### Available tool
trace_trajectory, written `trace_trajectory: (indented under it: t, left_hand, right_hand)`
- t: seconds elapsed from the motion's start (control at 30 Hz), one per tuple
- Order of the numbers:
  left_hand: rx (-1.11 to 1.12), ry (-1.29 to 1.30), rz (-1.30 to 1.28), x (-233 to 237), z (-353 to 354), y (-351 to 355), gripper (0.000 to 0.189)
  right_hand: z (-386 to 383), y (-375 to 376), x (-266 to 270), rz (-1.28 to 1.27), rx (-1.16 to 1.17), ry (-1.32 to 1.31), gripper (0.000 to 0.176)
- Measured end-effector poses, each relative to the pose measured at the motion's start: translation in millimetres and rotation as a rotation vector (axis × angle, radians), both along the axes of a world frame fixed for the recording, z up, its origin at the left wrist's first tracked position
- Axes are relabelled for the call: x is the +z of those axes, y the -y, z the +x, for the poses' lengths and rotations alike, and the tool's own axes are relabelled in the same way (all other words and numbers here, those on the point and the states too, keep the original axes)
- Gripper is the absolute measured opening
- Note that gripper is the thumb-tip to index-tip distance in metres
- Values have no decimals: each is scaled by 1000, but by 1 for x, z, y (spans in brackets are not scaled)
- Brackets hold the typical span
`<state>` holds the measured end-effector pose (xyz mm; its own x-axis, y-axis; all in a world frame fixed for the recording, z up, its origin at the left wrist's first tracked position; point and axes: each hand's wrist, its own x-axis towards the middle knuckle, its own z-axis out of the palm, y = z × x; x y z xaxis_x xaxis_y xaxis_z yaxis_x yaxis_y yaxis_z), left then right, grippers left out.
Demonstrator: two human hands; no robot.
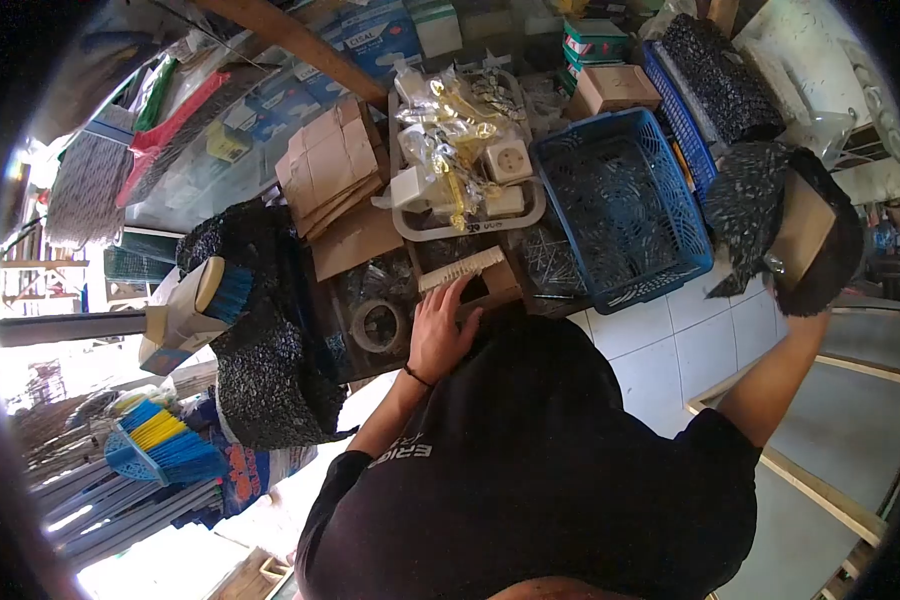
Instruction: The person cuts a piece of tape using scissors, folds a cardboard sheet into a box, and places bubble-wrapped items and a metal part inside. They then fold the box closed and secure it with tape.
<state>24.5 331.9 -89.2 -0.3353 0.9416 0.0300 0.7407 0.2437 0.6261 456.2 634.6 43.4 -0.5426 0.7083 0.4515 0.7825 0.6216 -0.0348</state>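
My left hand [442, 332] lies on the near side of a small brown box [498, 284], fingers stretched out and slightly apart. Along the box's far edge runs a cream, ribbed strip [460, 268]. Left of that hand is a roll of tape [378, 326]. Out to the right, my right forearm [785, 365] reaches up to a dark, fuzzy-edged thing [832, 262] with a tan, flat piece [803, 232] in it. My right hand is hidden behind this thing, so its fingers do not show. Crumpled black plastic [745, 205] hangs beside it.
A blue plastic basket [695, 240] stands right of centre. Next to it, a white tray [530, 218] holds bagged fittings and white sockets. Folded cardboard [330, 165] leans at the left. Brushes [228, 292] and a blue-yellow broom [160, 440] are further left. A glass display case lies behind.
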Motion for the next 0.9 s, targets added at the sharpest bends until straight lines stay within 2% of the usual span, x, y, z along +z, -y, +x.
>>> trace_trajectory:
  t: [0.07, 0.17, 0.33, 0.37, 0.47, 0.53, 0.6, 0.67, 0.77, 0.9]
  left_hand:
    - [-10, -7, 3, 0, 0, 0, 52]
    - [-26, -53, 34, -2, -1, 0, 52]
    - [-23, -49, 75, 2, -1, 2, 51]
    - [-23, -37, 98, 1, -1, 3, 49]
    - [-26, 3, 166, 1, -2, 1, 44]
    - [-14, 40, 201, 7, 0, 1, 41]
    - [-7, -46, 274, 6, 1, -2, 40]
    - [13, -200, 328, 10, 1, -4, 41]
    - [34, -277, 261, 18, 3, -8, 45]
    - [16, -260, 194, 12, 3, -6, 49]
  right_hand:
    - [-10, 11, -19, -98, 16, -87, 81]
    - [-72, 34, -30, -180, 60, -296, 82]
    - [-128, 40, -1, -153, 76, -624, 63]
    - [-118, 36, 1, -127, -86, -552, 62]
    - [-92, 29, 27, 15, -182, -409, 67]
    - [-72, 17, 43, 250, -226, -302, 72]
    - [-68, 9, 68, 297, -202, -232, 82]
    - [-61, -5, 76, 247, -256, -125, 85]
    - [-34, -43, 70, 183, -207, -2, 84]
    - [-24, -77, 58, 90, -193, 49, 83]
